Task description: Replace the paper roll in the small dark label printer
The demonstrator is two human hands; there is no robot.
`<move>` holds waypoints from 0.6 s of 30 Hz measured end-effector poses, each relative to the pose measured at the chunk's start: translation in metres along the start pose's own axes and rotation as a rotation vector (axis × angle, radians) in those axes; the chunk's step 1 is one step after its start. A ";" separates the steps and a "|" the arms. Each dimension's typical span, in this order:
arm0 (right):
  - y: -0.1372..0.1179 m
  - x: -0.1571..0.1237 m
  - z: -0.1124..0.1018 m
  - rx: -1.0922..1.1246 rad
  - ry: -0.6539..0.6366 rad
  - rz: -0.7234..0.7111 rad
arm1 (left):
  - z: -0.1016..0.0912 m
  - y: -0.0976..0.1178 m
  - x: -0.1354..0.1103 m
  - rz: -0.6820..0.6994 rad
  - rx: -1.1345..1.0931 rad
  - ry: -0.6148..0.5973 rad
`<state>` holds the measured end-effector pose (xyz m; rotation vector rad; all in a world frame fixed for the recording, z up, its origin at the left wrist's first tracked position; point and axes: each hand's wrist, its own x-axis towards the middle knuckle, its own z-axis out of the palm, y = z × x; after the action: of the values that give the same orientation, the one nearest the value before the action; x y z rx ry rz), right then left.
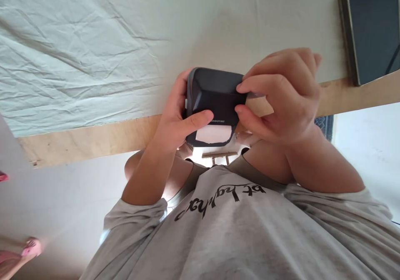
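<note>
A black label printer [218, 86] with small light lettering is held up over the table's near edge. A white paper label [214, 134] shows at its end toward me. My left hand [179, 117] is closed around its left side, the thumb lying on top and the other fingers partly hidden behind. My right hand [281, 92] is at its right edge, index fingertip and thumb tip against the casing, with the other fingers curled. Whether these fingertips also pinch something small cannot be made out.
A wrinkled pale green cloth [78, 59] covers the table, leaving a bare wooden edge [93, 140] along my side. At the far right lies a dark-screened tablet or phone [373, 30]. A foot in a pink shoe [31, 247] shows on the floor at lower left.
</note>
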<state>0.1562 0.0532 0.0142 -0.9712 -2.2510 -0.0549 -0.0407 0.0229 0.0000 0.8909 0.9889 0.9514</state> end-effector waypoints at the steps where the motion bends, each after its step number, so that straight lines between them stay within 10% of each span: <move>1: -0.001 -0.001 0.000 -0.007 -0.003 -0.015 | 0.000 -0.001 0.000 0.012 0.010 -0.004; 18: -0.007 -0.014 -0.005 -0.047 -0.095 0.115 | 0.000 -0.011 0.010 0.102 -0.192 -0.014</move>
<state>0.1610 0.0374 0.0111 -1.1482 -2.2838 -0.0118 -0.0357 0.0288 -0.0127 0.7909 0.8310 1.1052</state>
